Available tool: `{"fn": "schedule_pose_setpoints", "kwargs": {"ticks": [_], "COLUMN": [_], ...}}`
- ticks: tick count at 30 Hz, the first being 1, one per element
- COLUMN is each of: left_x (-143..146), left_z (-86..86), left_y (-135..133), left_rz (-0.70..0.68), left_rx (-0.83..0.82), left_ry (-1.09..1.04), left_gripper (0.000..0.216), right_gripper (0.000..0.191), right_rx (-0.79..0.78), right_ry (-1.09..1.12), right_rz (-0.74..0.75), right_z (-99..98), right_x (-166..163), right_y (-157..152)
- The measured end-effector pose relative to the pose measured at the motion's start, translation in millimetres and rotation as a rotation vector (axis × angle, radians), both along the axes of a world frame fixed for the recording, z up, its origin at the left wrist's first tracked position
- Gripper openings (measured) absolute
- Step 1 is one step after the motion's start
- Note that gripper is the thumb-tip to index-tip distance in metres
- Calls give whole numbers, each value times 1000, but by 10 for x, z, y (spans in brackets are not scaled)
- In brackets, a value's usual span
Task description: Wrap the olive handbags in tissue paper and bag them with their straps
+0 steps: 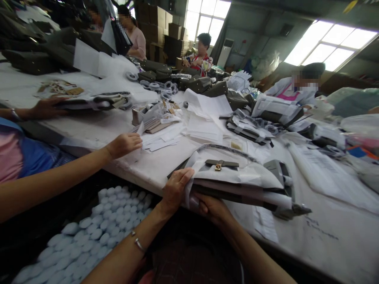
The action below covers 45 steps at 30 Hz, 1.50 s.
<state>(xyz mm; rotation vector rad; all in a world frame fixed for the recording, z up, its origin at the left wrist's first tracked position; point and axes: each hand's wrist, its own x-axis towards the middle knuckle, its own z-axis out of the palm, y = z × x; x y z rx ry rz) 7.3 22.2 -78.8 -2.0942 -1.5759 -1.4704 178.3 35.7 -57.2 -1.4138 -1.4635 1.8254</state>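
Observation:
A grey-green handbag [254, 189] with a small brass clasp [218, 166] lies at the near edge of the white table [148, 165], partly wrapped in white tissue paper [251, 173]. My left hand [174, 189], a bracelet on its wrist, is closed on the paper at the bag's near left corner. Just right of it, my right hand [214, 209] grips the bag's near edge from below, with its fingertips hidden under the bag.
A co-worker's hand [124, 144] reaches from the left onto loose paper slips [161, 140]. A bin of pale round pads [97, 228] sits below the table edge. Paper stacks [204, 122], tape rolls [154, 85], more bags and seated workers fill the far side.

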Motion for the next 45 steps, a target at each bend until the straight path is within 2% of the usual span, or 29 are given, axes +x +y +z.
{"fn": "schedule_pose_setpoints", "kwargs": {"ticks": [3,5,8,12,16,18,21,23,26,28,31,32,37,45], "left_x": [22,26,9,-52,-90,-93,-87,-80,-76,-80,-92,-96,-98,-91], "left_z": [-8,-16,-8,53,79,66,51,53,58,49,23,17,33,52], "left_y": [-32,-54,-82,-110,-59,5,95,124,126,121,123,125,120,106], "left_rz": [-18,-30,-77,-178,-209,-180,-146,-147,-146,-147,-163,-166,-171,-179], "left_rx": [-6,6,16,-27,-58,-63,-54,-66,-82,-79,-84,-88,-100,-74], "left_ry": [117,197,259,277,315,318,316,324,324,322,325,326,325,305], "left_gripper": [31,30,34,45,53,56,55,53,54,56,55,55,56,57], "right_gripper": [43,53,63,52,52,49,45,36,17,27,51,54,37,7], "right_rx": [-151,-251,-343,-251,-193,-149,61,372,905,1106,1199,1216,1321,1415], "right_ry": [88,158,253,307,255,194,-65,-253,-422,-516,-667,-707,-763,-520], "right_rz": [35,-10,-210,-473,-517,-478,-246,-48,231,347,410,438,502,375], "right_z": [135,175,176,203,305,331,296,242,175,160,174,182,186,55], "right_x": [297,565,905,1005,856,791,723,682,596,521,407,376,298,226], "right_y": [-173,-304,-442,-359,-7,140,175,90,-46,-68,-14,7,14,-99]}}
